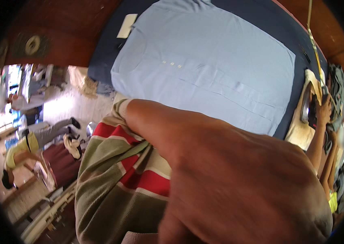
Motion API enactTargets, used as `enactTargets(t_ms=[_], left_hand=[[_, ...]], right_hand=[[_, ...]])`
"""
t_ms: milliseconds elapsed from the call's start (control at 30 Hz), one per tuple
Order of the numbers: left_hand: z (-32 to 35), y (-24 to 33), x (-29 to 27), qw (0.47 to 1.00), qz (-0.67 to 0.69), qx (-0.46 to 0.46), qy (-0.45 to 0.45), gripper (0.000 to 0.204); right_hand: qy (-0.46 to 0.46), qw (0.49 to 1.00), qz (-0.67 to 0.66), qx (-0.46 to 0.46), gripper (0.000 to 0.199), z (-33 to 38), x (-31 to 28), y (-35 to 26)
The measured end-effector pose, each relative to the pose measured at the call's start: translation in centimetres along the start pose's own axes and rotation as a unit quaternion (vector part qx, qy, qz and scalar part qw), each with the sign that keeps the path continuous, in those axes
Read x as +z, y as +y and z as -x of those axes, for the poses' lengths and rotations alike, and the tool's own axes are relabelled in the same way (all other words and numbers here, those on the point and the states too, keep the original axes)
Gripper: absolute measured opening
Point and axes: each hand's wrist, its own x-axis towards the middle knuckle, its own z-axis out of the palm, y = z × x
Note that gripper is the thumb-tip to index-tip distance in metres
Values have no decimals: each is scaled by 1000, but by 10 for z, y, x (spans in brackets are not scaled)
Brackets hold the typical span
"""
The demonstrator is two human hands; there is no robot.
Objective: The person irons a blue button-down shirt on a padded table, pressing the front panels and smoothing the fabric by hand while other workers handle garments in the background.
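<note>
A light blue shirt (pixel 220 53) with a few small white buttons lies spread flat on a dark navy cloth (pixel 103 53). Very close to the camera, my left hand (pixel 245 183) looms large and blurred across the lower middle, its fingers hidden. The arm comes out of a sleeve striped in green, red and beige. At the far right, my right hand (pixel 323 110) is wrapped round the handle of a clothes iron (pixel 311 109). The iron is on a beige pad (pixel 300 136) beside the shirt.
A yellow-wrapped cord (pixel 316 51) hangs above the iron. Near the shirt's upper left lies a white card (pixel 127 25). Another person's arms (pixel 329 171) and piled dark clothes (pixel 338 81) are at right. A person in yellow (pixel 17 152) bends over at left.
</note>
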Motion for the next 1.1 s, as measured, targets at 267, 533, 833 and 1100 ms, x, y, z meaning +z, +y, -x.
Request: enactTargets(t_ms=[267,533,833,1100], left_hand=[[-19,-13,54,999,-49,-10,10,28],[5,23,57,991,-131,-5,-8,22],[70,101,-1,961,-263,75,42,16],[317,67,-137,254,-659,-522,478,37]], right_hand=[[-47,926,-359,-107,54,-78,70,49],[16,938,-335,-91,62,-35,27,13],[-94,916,-305,-242,71,27,-117,-180],[-131,876,-276,-373,55,80,-201,-384]])
